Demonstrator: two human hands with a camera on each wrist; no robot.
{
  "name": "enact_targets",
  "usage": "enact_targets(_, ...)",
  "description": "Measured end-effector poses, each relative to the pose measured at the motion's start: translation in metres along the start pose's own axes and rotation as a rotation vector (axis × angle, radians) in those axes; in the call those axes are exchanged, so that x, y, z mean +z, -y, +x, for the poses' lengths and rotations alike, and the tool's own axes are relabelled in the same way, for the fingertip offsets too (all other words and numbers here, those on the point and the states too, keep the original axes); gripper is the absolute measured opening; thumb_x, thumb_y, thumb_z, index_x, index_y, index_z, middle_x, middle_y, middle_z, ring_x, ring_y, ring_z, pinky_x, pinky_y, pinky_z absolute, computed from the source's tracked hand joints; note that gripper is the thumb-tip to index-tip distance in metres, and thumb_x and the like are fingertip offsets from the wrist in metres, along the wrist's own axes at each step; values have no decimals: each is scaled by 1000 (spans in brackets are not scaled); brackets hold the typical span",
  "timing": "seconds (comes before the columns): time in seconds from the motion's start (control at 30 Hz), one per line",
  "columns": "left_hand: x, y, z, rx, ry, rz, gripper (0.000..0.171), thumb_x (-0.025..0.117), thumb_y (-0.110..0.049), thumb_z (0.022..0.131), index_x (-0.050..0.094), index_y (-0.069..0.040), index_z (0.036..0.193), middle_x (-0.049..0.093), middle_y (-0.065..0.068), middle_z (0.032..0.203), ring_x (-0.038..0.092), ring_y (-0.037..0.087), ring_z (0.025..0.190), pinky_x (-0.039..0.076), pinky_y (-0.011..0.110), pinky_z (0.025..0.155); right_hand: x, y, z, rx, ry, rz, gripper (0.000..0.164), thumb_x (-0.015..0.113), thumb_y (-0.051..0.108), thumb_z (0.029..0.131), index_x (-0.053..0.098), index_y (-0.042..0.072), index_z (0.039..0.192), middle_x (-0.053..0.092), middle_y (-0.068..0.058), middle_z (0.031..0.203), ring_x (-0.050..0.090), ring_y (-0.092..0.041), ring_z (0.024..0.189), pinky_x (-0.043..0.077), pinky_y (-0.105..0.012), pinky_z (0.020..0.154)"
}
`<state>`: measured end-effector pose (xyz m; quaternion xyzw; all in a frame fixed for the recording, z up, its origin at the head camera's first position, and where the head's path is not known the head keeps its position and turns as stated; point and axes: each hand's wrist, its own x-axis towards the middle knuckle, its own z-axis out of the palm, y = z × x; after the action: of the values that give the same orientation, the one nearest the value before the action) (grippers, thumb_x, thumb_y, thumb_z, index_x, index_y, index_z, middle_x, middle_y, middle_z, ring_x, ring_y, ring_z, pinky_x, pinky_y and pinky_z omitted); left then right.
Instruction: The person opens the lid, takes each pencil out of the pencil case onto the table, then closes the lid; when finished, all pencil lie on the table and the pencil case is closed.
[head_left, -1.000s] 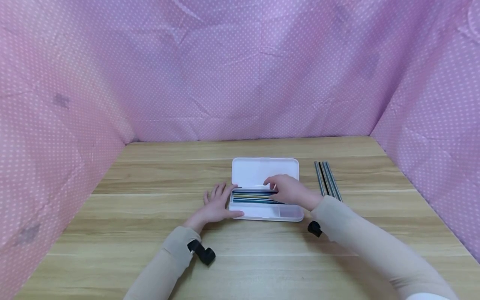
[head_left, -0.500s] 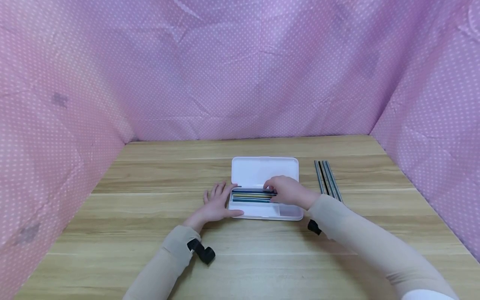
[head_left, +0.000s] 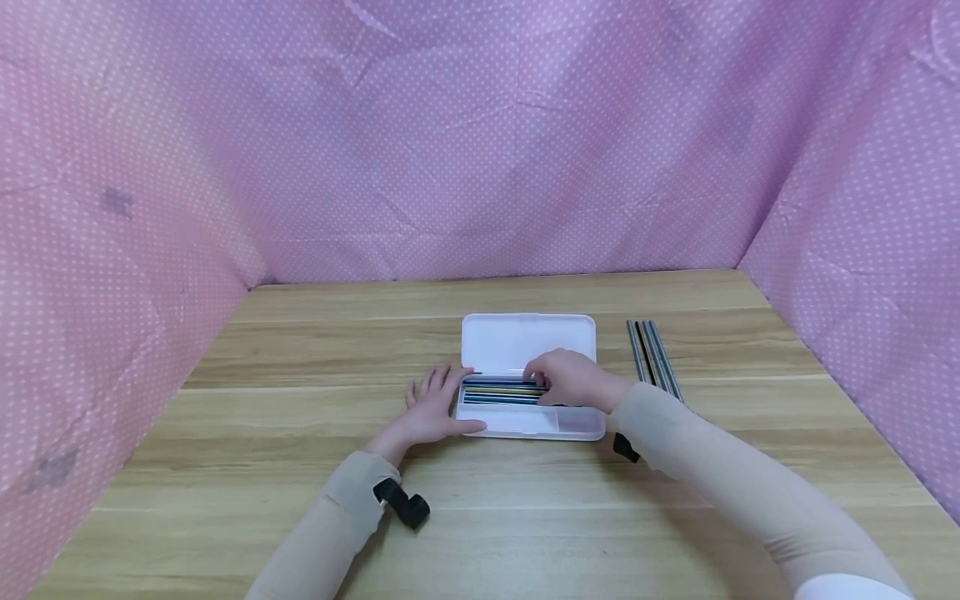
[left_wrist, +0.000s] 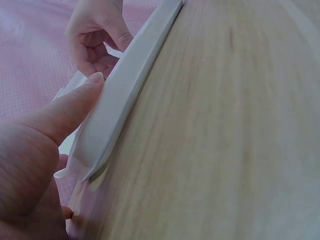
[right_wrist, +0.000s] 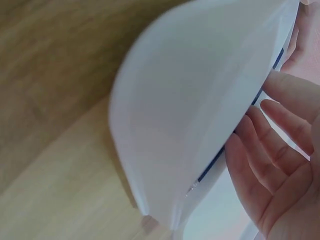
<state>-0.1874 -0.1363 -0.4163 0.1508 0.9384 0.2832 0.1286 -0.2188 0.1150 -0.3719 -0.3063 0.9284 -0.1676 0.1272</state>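
A white pencil case [head_left: 506, 422] lies with its lid [head_left: 525, 340] folded back, away from the body. Several slim pencils [head_left: 498, 392], dark blue, teal and yellowish, lie side by side in its long middle compartment. My left hand [head_left: 430, 417] spans the case's left end with spread fingers; its thumb [left_wrist: 75, 107] rests along the near wall. My right hand [head_left: 572, 381] reaches over the right half with fingers bent down into the compartment, thumb and fingertips on either side of the pencils. In the right wrist view its fingertips meet a dark blue pencil [right_wrist: 212, 164].
More pencils [head_left: 654, 354], grey and black, lie in a row on the wooden table [head_left: 337, 333] right of the case, partly behind the right forearm. Pink dotted cloth [head_left: 480, 142] hangs round the back and sides. A black wrist camera [head_left: 405, 504] sits on the left sleeve.
My right hand has shifted slightly left along the pencils, its fingertips bending lower into the case. The left hand and the case have hardly moved.
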Motion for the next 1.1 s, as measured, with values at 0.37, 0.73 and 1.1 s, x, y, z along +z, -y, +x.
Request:
enact_targets(0.37, 2, 2, 1, 2, -4, 10, 85, 72, -51, 77, 30, -27, 146, 11, 19, 157, 2, 42, 143, -7, 65, 106, 0, 3, 5, -58, 30, -51, 29, 71, 0, 78, 69, 9, 105, 57, 4, 74, 48, -11, 70, 43, -28, 70)
enact_targets(0.73, 2, 2, 1, 9, -20, 18, 85, 73, -51, 77, 30, -26, 146, 12, 21, 156, 4, 44, 142, -6, 66, 106, 2, 3, 9, -148, 68, -106, 27, 67, -5, 80, 70, 9, 104, 57, 3, 73, 47, -10, 69, 43, -26, 72)
enact_targets(1.1, 3, 2, 0, 1, -9, 26, 86, 72, -52, 77, 29, -26, 146, 11, 19, 156, 2, 43, 143, -6, 66, 106, -5, -6, 8, -158, 157, 67, 29, 64, 0, 85, 66, 7, 112, 60, 1, 86, 51, -10, 77, 46, -25, 76)
